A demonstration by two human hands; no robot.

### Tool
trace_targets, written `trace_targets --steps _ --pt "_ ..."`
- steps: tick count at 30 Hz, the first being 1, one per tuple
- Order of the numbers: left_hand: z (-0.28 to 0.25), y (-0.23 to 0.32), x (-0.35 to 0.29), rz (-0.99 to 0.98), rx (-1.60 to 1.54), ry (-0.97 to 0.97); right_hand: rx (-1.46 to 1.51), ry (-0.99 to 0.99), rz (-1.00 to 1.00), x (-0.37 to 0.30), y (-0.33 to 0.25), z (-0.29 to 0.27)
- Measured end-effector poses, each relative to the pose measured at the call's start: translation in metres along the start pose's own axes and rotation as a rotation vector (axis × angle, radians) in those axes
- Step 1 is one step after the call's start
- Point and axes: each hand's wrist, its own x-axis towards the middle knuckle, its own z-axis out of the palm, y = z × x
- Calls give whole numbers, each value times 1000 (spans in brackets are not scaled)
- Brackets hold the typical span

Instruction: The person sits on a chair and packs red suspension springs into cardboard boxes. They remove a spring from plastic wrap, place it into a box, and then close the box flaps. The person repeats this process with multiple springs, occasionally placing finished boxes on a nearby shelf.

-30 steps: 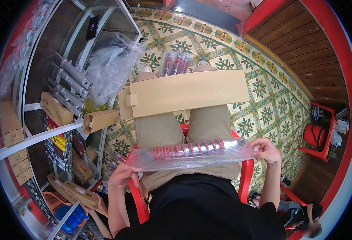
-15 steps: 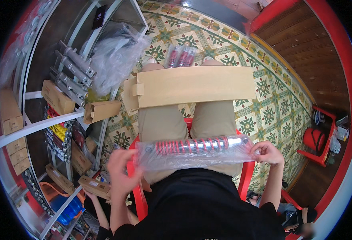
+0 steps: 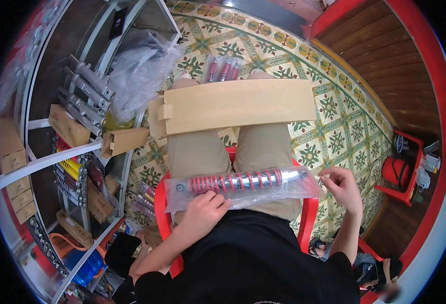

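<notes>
A shock absorber (image 3: 243, 181) with a red coil spring and chrome body lies across my lap inside a clear plastic bag (image 3: 182, 203). My left hand (image 3: 206, 215) is on the bag's near edge, left of the middle, its fingers curled onto the plastic below the spring. Just off the bag's right end, my right hand (image 3: 343, 190) is raised with bent fingers, thumb and forefinger slightly apart, and nothing shows between them. Farther out, a long plain cardboard box (image 3: 238, 105) rests across my knees, its end flap at the left.
Several bagged red-spring shock absorbers (image 3: 224, 70) lie on the tiled floor beyond my feet. A metal shelf (image 3: 56, 161) at the left carries boxes, fork tubes (image 3: 89, 83) and coloured springs. My red chair (image 3: 309, 218) surrounds me; another person's arm (image 3: 141, 251) shows at lower left.
My left hand has come from the bag's left end onto its near edge. My right hand has let go of the right end. The view has shifted slightly.
</notes>
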Motion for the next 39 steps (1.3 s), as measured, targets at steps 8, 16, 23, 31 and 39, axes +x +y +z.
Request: trace_targets --steps 8,16,23,31,39 --pt "-12 2 1 -18 -82 46 -491 -17 -888 0 -51 97" --pt "-32 -5 -12 -27 -132 27 -602 -114 -1023 12 -13 102" --pt "-62 -24 -44 -241 -68 -47 -609 -48 -1150 8 -11 101" --pt "-92 -31 -70 -470 34 -103 -572 0 -1183 10 -3 102" --pt "-53 22 -6 -154 -40 14 -605 3 -1214 12 -12 102"
